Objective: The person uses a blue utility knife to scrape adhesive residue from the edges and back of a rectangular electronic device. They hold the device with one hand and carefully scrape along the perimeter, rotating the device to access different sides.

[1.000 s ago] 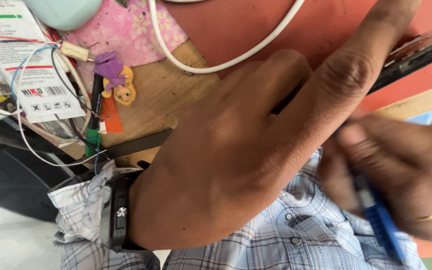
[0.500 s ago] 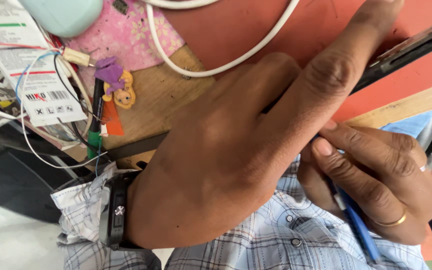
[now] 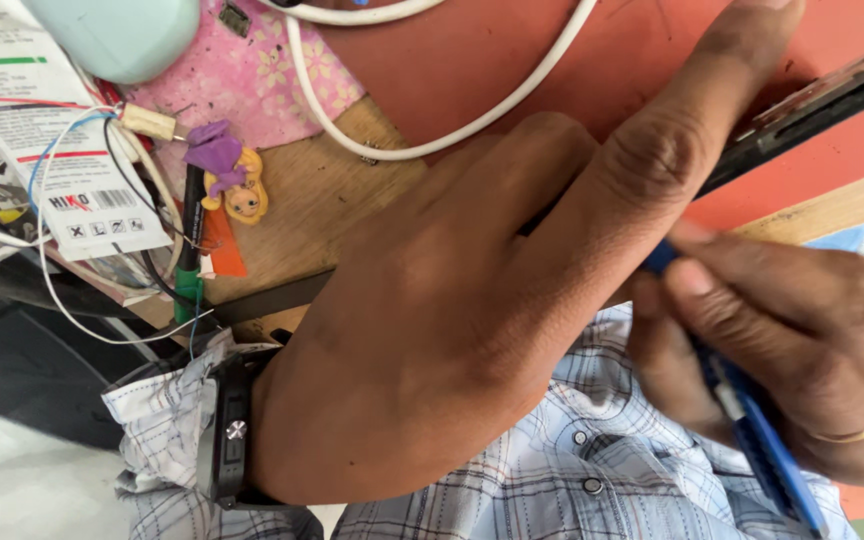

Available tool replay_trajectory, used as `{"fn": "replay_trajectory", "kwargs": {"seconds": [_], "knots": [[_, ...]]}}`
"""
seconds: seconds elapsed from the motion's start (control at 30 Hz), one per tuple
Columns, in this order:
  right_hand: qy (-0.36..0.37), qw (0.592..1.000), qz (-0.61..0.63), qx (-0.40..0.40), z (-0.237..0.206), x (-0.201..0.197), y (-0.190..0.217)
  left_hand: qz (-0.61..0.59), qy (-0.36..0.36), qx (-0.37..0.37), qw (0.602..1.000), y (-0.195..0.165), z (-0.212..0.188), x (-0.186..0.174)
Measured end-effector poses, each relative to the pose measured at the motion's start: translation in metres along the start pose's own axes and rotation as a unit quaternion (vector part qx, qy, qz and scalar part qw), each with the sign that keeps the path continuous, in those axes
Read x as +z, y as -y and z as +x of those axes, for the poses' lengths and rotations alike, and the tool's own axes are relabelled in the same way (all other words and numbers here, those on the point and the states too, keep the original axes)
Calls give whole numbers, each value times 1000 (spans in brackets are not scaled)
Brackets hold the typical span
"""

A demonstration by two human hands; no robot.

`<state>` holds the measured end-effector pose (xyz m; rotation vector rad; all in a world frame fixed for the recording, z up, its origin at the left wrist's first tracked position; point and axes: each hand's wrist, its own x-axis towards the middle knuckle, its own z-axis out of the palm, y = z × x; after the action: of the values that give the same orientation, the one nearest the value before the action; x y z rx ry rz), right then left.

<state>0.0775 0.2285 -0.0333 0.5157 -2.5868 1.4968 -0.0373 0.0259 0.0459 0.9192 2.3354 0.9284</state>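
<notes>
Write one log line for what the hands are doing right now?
left hand: pressed flat on a dark strip on the red board | right hand: grips blue pen, tip by left hand | near: white cable

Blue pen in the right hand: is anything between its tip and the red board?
Yes. The left hand lies flat on the red board, in front of the blue pen in the right hand. The tip is hidden behind the fingers.
</notes>
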Motion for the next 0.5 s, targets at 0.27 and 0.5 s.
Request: {"fn": "replay_trajectory", "kwargs": {"seconds": [0.27, 0.5], "knots": [[17, 1000, -13, -1, 33, -4, 9, -2, 2, -3, 1000, 0, 1, 0], [21, 999, -42, -13, -13, -9, -10, 0, 3, -7, 1000, 0, 1, -2]]}}
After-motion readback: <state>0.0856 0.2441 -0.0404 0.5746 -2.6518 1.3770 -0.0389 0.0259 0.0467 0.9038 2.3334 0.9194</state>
